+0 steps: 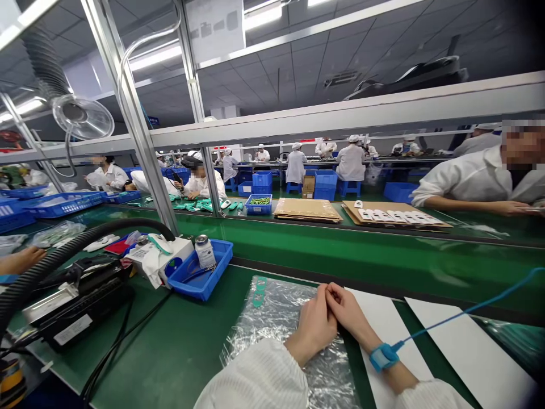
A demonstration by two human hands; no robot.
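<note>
My left hand (315, 322) is closed, its fingertips pressed against those of my right hand (349, 309). Both are over the right edge of a clear plastic sheet (272, 318) on the green table. Whatever the fingers may hold is hidden or too small to make out. A blue wrist strap (384, 357) with a blue cord is around my right wrist. Small green ring-shaped pieces (259, 292) lie at the top left of the plastic. White sheets (472, 341) are to the right of my hands.
A blue tray (202, 284) with a small bottle (205, 251) stands left of the plastic, beside a white box (181, 250). Black equipment (85, 301), cables and a thick hose (97, 230) are farther left. A person's hand (23, 260) shows at the left edge.
</note>
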